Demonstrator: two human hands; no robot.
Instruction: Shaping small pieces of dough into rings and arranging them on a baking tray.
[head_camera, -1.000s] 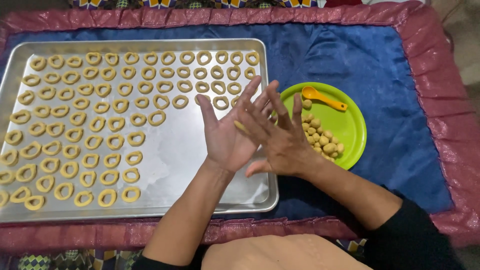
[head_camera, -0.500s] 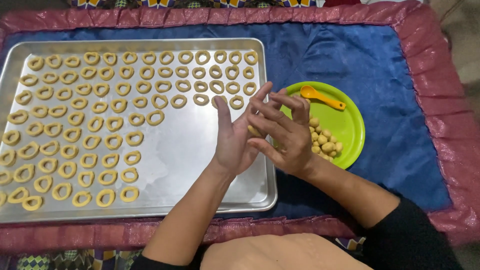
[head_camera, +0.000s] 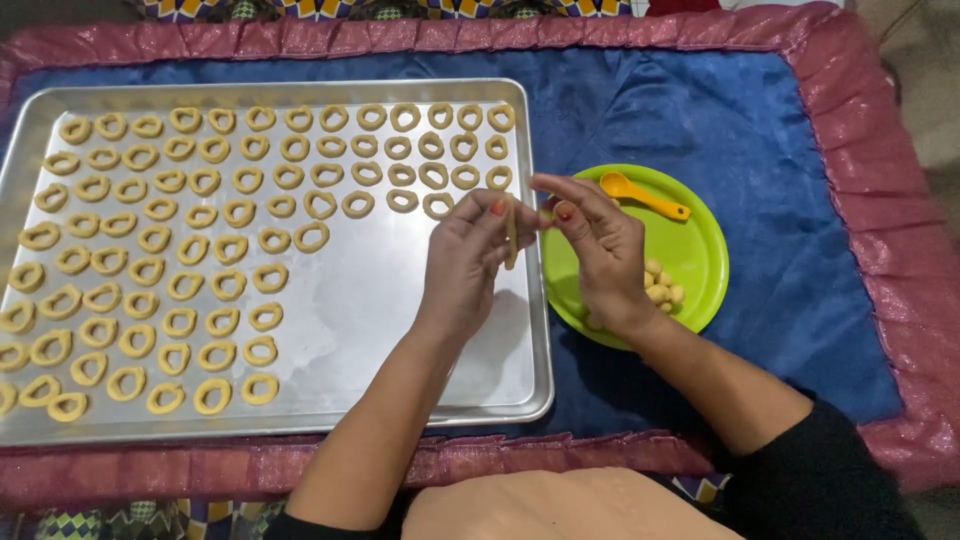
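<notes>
We see both hands raised over the right edge of the baking tray (head_camera: 300, 415), near the middle of the frame. The left hand (head_camera: 462, 262) and the right hand (head_camera: 600, 250) face each other, and between them hangs a thin strip of dough (head_camera: 511, 235), standing nearly upright. The left hand's fingertips are pressed together on the strip, thumb against forefinger, and the right hand's thumb and forefinger pinch toward its upper end, the other fingers loosely curled; we cannot tell exactly which fingertips touch it.

The tray fills the left half of the frame and lies on a blue cloth (head_camera: 760, 130) with a pink frilled border (head_camera: 905, 330). Rows of small dough rings (head_camera: 200, 240) cover the tray's upper and left parts; its lower right area, under the left forearm, is bare metal.

Just right of the tray, partly behind the right hand, sits a green plate (head_camera: 700, 250). On it we see a few small dough balls (head_camera: 662, 288) close by the right wrist, and an orange spoon (head_camera: 640, 194) lying near the plate's upper rim. A dark sleeve (head_camera: 830, 480) covers the right arm at the lower right corner.
</notes>
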